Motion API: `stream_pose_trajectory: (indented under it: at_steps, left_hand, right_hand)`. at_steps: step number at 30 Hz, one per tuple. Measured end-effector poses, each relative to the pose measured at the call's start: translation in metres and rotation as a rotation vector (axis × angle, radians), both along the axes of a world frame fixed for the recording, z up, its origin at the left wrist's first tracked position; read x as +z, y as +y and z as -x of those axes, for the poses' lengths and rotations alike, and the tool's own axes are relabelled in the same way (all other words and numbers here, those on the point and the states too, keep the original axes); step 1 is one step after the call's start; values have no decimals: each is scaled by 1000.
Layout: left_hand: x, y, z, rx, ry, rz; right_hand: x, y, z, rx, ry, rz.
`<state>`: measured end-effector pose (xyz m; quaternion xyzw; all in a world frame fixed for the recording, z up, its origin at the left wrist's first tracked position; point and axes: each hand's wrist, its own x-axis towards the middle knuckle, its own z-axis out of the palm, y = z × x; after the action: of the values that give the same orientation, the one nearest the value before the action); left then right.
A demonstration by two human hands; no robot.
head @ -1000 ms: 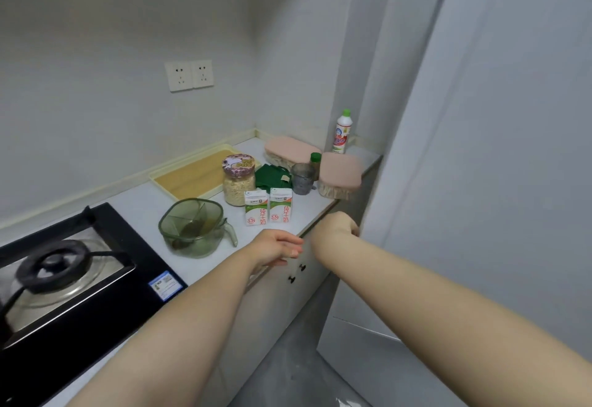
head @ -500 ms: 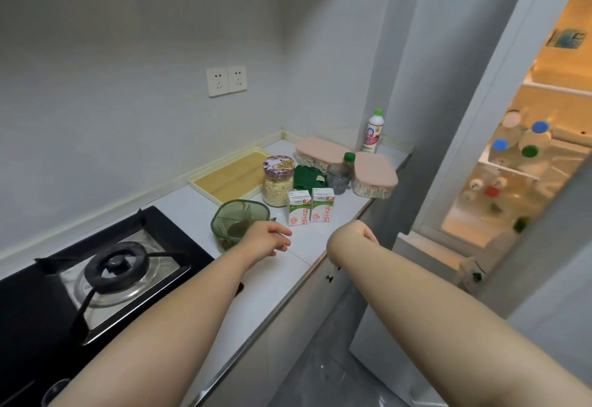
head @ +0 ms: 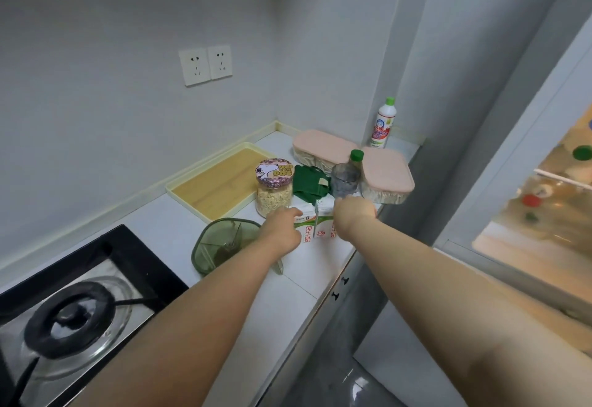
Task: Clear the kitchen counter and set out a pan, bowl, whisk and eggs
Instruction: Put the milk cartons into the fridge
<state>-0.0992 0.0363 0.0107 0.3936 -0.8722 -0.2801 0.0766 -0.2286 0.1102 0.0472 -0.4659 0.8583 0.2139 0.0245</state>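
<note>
Head view shows 2 milk cartons [head: 308, 236] standing side by side, touching each other, near the front edge of the counter [head: 320, 267]. The left hand [head: 282, 230] reaches to the left carton with its fingers almost straight, the tips touching the upper left side. The right hand [head: 354, 214] lies over the top of the right carton; its fingers bend down and are hidden, so I cannot tell if it grips. A green jug [head: 221, 243] stands just beside the left wrist, and an oat jar [head: 274, 193] stands just behind the cartons.
</note>
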Motion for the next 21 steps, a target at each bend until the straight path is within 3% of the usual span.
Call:
stream_pose_trajectory:
  at_steps: [3,9,14,21]
  left_hand:
    - [-10,-22,26,-49,-109,34]
    - [-30,-50,51,-102,-291,150]
    - [-40,-63,54,-149,-314,203]
    - [-33,-63,56,-186,-312,205]
  right_hand:
    - [-15,-24,26,12,-98,129]
    - [-40,-53,52,90,-231,85]
    - [-51,-56,58,130,-169,86]
    - [-49,-43,68,68,-262,128]
